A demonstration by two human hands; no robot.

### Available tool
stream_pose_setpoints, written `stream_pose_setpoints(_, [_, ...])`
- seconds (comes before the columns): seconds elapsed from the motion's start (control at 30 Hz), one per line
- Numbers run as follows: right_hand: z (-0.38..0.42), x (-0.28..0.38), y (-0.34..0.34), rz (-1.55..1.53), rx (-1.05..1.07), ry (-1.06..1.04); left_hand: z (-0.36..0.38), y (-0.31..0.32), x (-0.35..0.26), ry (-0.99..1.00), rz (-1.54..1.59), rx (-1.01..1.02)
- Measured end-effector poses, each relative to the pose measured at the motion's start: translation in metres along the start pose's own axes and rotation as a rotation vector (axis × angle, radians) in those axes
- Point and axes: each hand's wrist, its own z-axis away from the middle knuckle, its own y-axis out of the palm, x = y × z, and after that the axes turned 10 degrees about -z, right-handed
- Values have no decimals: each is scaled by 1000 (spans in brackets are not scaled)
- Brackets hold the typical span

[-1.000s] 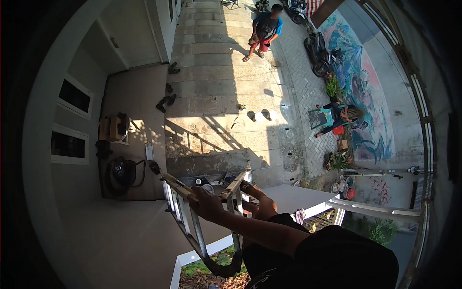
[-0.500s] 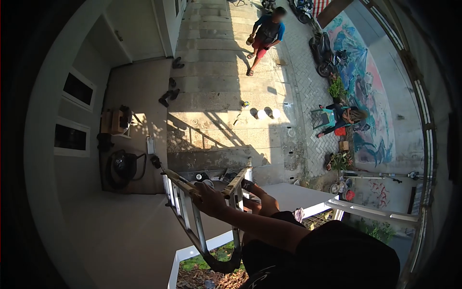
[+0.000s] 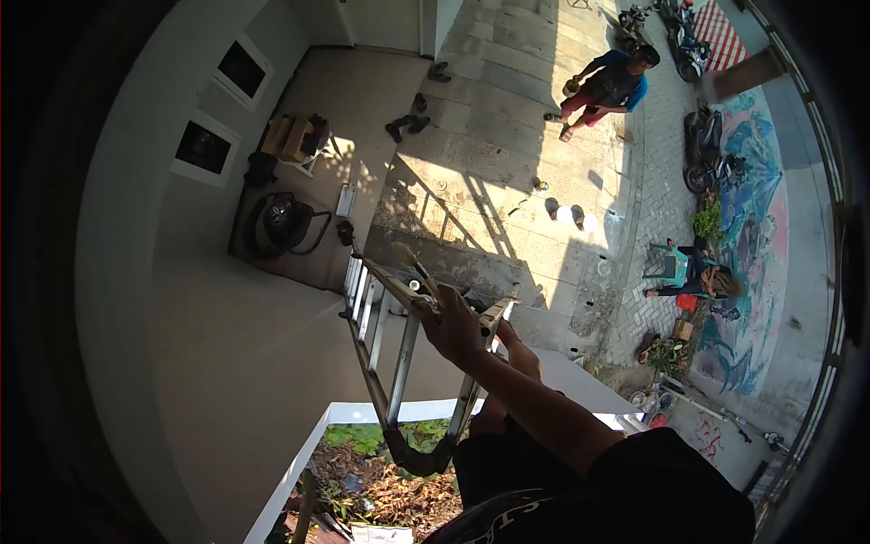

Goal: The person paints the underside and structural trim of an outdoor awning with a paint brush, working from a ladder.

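My right hand [image 3: 453, 328] is closed round the handle of a paintbrush [image 3: 419, 268], whose pale bristles point up and to the left. It is over the top of a metal ladder [image 3: 399, 372], between its two upper rails. A small white round object [image 3: 415, 286] shows beyond the rails, partly hidden. My bare leg [image 3: 518, 349] is beside the ladder, behind my forearm. My left hand is out of view.
Far below, a person [image 3: 616, 86] stands on the paving holding a small container [image 3: 571, 88]. Another person sits on a green chair [image 3: 671, 265] by the painted wall [image 3: 748, 299]. Motorbikes [image 3: 707, 150] are parked alongside. A white ledge [image 3: 308, 444] borders leaf-covered ground.
My view has turned, shifting the scene mostly rightward. My right hand has risen from the ladder rail, and the paintbrush now shows. The standing person has stepped along the paving.
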Motion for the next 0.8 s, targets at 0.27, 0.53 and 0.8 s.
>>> stream_pose_setpoints(0.27, [-1,-4,9,68,-41,-19,34,32,-22,126,-15,-238])
stream_pose_setpoints(0.53, [0,-5,9,64,-19,1,42,33,-24,151,-22,-156])
stream_pose_setpoints(0.8, [-1,-6,12,91,-41,-57,50,44,-35,154,-35,-186])
